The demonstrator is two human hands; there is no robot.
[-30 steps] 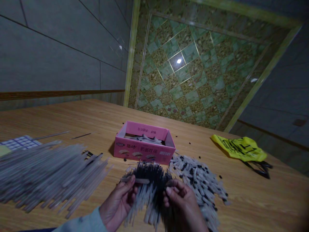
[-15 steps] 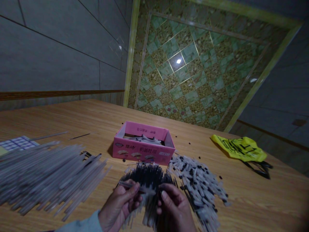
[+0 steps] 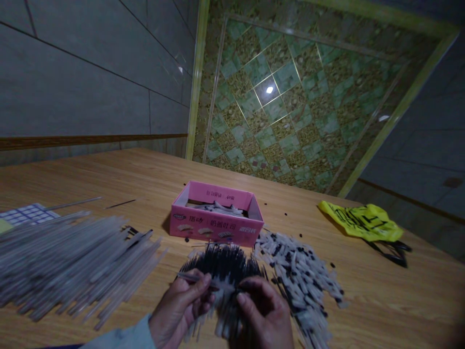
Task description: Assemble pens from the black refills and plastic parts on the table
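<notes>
Between the thumb and fingers of my left hand [image 3: 187, 300] is a thin translucent tube [image 3: 191, 277] pointing right. My right hand [image 3: 263, 308] is pinched at the tube's right end, on a small dark piece too blurred to make out. Below and behind both hands lies a bundle of thin black-tipped sticks [image 3: 225, 259]. A pile of short clear pieces with black ends [image 3: 301, 271] spreads to the right of my right hand. Many long clear tubes [image 3: 72, 264] lie side by side to the left.
A pink open box [image 3: 214, 231] with pale pieces inside stands beyond the bundle. At the right lies a yellow bag [image 3: 363, 223] with black handles. A checked cloth [image 3: 29, 214] is at the far left, and small black bits dot the wooden table [image 3: 145, 169].
My right hand's thumb and fingertips have shifted slightly left, toward the end of the tube. My left hand is almost unmoved.
</notes>
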